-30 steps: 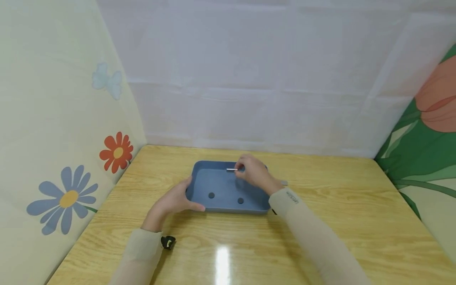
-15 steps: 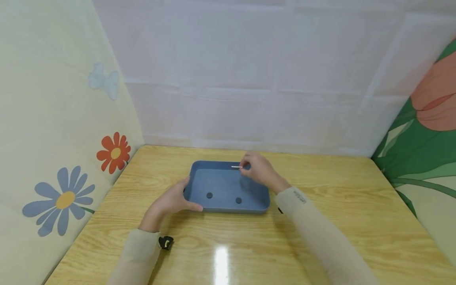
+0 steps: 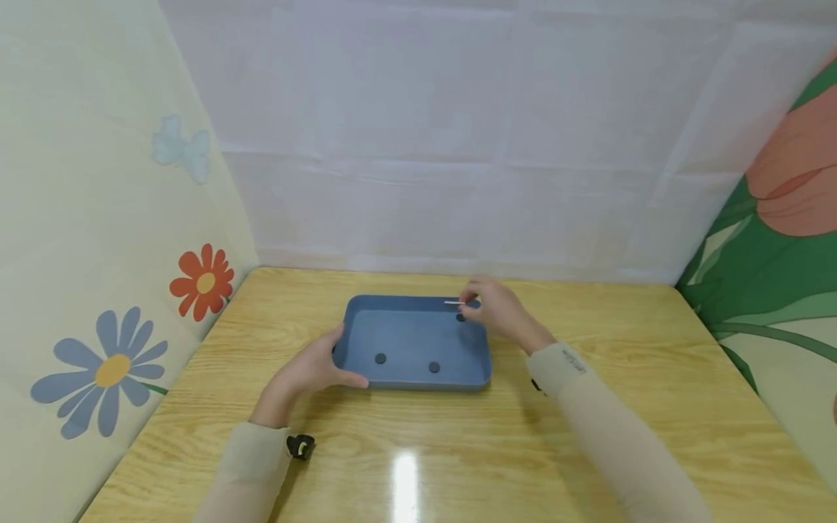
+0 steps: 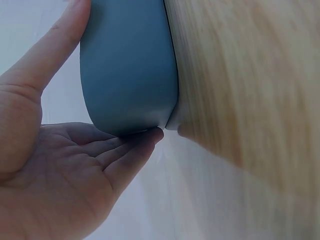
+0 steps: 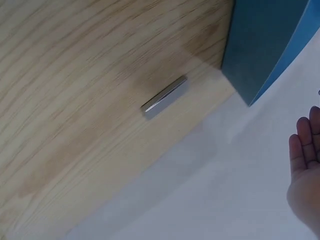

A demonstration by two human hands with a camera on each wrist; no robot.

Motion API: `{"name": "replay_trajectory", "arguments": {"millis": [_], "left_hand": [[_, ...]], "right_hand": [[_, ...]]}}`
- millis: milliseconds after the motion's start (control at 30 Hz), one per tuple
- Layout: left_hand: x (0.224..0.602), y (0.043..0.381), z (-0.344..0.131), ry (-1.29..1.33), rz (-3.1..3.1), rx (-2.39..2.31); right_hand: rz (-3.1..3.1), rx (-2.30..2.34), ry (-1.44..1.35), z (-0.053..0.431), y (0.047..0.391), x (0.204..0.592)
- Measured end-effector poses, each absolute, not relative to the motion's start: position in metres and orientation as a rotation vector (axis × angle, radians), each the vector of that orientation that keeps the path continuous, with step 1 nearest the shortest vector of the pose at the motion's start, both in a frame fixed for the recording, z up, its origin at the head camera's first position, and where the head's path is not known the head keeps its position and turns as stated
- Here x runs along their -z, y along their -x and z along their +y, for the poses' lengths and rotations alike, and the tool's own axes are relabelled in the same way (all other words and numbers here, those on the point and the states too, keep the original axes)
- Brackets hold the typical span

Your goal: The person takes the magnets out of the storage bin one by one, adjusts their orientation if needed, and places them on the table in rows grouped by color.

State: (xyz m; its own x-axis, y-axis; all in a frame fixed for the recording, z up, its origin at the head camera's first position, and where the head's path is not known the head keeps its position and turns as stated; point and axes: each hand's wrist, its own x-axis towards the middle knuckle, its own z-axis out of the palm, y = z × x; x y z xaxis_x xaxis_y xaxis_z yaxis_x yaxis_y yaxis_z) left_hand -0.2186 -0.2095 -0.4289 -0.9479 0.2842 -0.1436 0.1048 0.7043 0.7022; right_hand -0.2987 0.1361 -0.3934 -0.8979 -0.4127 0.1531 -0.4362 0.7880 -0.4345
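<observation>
The blue tray is sitting on the wood-grain table, with two dark discs, a left disc and a right disc, lying apart on its floor toward the near wall. The right hand is pinching a thin pale strip between thumb and fingers above the far right part of the tray, and is blocking the view of that corner; a third dark spot is showing just below the fingertips, too covered for its shape to be told. The left hand is bracing the tray's near left corner, its thumb lying along the near wall and its fingers reaching fairly straight against the left end, partly hiding that end. Beside the tray's right side, a small silvery bar is lying on the table in the right wrist view, where the right hand is appearing cut off by the picture's edge and the strip is falling outside. A black fitting is sitting at the left cuff. Behind, a creased white cloth is hanging, while a flowered panel and a leafy panel are flanking the table, both running out of view.
</observation>
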Motion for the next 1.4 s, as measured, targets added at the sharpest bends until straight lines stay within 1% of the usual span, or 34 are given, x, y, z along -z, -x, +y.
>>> {"name": "replay_trajectory", "arguments": {"millis": [233,767,1033,1400], "left_hand": [[0.427,0.216,-0.212,-0.297,2.68,-1.059],[0.425,0.214,-0.214,-0.274,2.675,-1.043],[0.424,0.214,-0.213,-0.265,2.664,-1.048],[0.426,0.217,-0.209,-0.275,2.668,-1.029]], "right_hand": [[-2.907,-0.78,-0.66,0.167,0.297,0.393],[-2.871,-0.736,-0.554,0.248,0.29,0.393],[-2.891,-0.752,-0.477,0.275,0.284,0.394],[-2.896,-0.738,-0.446,0.303,0.276,0.402]]}}
